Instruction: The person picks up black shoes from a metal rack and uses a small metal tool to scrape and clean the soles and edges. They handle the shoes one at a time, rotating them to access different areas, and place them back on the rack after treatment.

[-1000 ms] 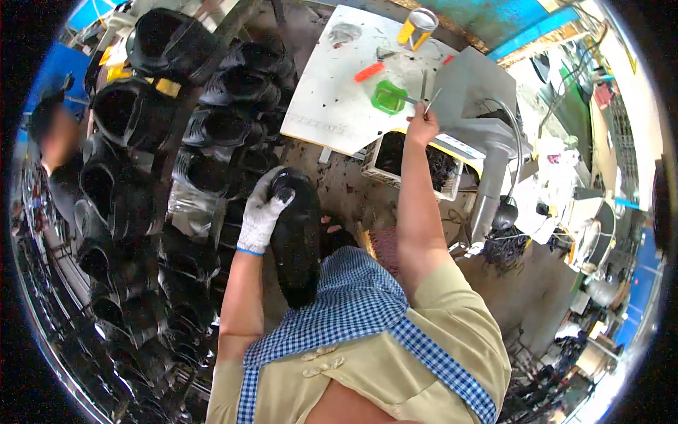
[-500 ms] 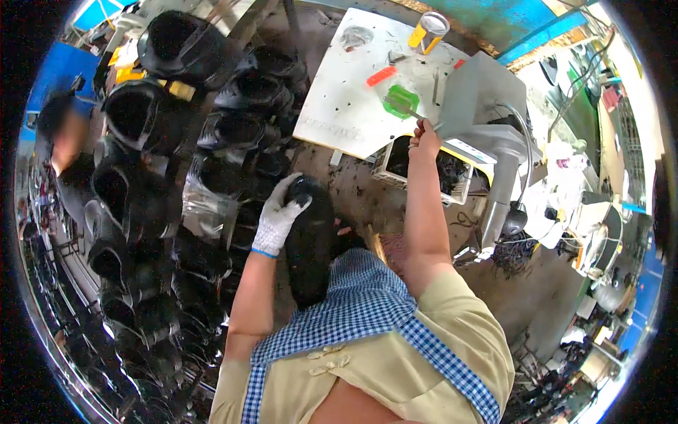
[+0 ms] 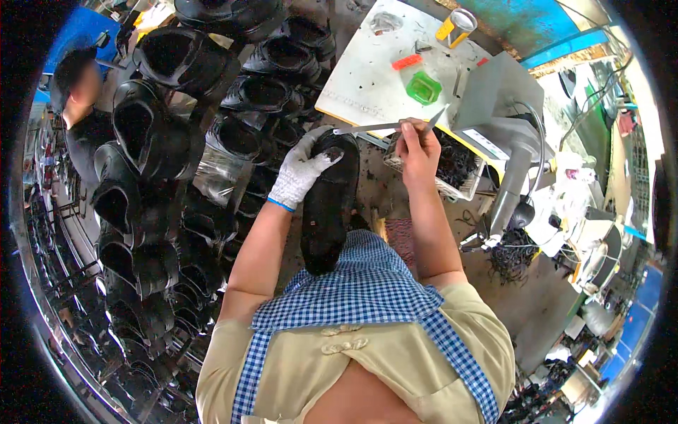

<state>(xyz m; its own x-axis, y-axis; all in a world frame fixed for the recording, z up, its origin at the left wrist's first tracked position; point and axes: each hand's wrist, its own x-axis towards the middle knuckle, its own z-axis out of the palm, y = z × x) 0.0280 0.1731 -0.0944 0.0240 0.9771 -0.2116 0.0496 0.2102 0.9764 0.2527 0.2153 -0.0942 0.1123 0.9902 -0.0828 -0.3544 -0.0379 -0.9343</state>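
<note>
In my left hand (image 3: 299, 172), which wears a white knit glove, is a black shoe (image 3: 326, 215), gripped near its far end. The shoe's near end rests against my blue checked apron (image 3: 353, 286). My bare right hand (image 3: 419, 152) pinches a thin flat metal tool (image 3: 371, 128). Its tip reaches left to the far end of the shoe, by my gloved fingers; whether it touches, I cannot tell. A pointed metal end (image 3: 436, 117) also sticks out beyond the right hand. Beyond that hand, a small green dish (image 3: 424, 88) sits on the white tabletop (image 3: 353, 78).
Racks of black shoes (image 3: 152, 131) fill the left side, with another person (image 3: 81, 106) behind them. On the tabletop stand a yellow can (image 3: 456, 28) and an orange-red piece (image 3: 407, 62). A grey machine (image 3: 501, 92) and a white crate (image 3: 466, 187) of black scraps are at the right.
My right hand has drawn the metal tool back from the green dish and across to the shoe's far end. The shoe is still in my left hand, and the view has shifted.
</note>
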